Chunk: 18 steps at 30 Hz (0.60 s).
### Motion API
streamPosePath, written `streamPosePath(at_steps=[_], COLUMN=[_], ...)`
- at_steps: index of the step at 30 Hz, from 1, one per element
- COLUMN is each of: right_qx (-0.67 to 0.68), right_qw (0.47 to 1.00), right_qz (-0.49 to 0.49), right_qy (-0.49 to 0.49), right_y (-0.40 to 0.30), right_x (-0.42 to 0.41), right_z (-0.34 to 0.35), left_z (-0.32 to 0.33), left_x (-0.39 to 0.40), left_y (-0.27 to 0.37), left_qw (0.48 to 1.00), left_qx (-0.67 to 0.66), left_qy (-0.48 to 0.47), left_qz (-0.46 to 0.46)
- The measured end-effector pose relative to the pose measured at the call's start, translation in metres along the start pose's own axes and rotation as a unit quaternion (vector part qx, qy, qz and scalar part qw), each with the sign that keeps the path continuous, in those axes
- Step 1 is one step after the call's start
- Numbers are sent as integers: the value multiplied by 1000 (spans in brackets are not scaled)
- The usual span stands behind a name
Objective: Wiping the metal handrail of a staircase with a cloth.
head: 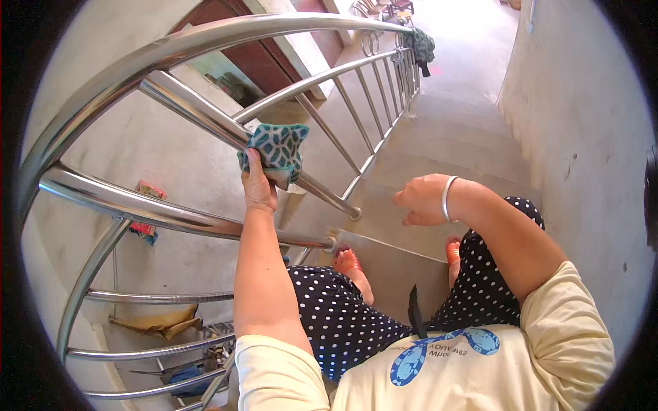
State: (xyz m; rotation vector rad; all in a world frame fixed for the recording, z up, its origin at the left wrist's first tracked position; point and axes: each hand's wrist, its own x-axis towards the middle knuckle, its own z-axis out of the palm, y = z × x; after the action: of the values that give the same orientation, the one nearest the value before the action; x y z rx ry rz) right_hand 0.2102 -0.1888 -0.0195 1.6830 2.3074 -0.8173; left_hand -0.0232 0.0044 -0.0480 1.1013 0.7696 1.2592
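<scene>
My left hand (pixel 261 187) grips a teal and white patterned cloth (pixel 280 149), which is pressed around a steel baluster post (pixel 205 110) of the stair railing. The thumb lies on top of the cloth; most of the fingers are hidden behind it. Above the post curves the thick polished handrail (pixel 216 32). My right hand (pixel 424 200), with a silver bangle (pixel 448 199) at the wrist, hangs over the steps, touching nothing, its fingers loosely bent. A darker patterned cloth (pixel 422 45) is draped over the far lower end of the railing.
Concrete steps (pixel 442 133) run down ahead between the railing and a plastered wall (pixel 591 128). My feet in orange sandals (pixel 349 261) are on the stairs. Chairs (pixel 380 7) stand on the floor below. Through the rails at left are a yellowish cloth or sheet (pixel 159 321) and assorted items.
</scene>
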Motion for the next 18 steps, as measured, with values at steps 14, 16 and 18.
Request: streamPosePath(at_steps=[14, 16, 18], right_qx=[-24, -28, -31], right_qw=[1000, 999, 999], right_qz=[-13, -10, -12], right_qy=[-11, -14, 2], right_y=[-8, -3, -1], right_x=[11, 10, 11], right_z=[6, 6, 8], left_z=[-4, 5, 11], left_x=[5, 0, 4], left_y=[-11, -10, 2], left_qw=[975, 973, 981], left_qx=[167, 197, 153], left_qy=[16, 6, 1], left_qz=[149, 119, 123])
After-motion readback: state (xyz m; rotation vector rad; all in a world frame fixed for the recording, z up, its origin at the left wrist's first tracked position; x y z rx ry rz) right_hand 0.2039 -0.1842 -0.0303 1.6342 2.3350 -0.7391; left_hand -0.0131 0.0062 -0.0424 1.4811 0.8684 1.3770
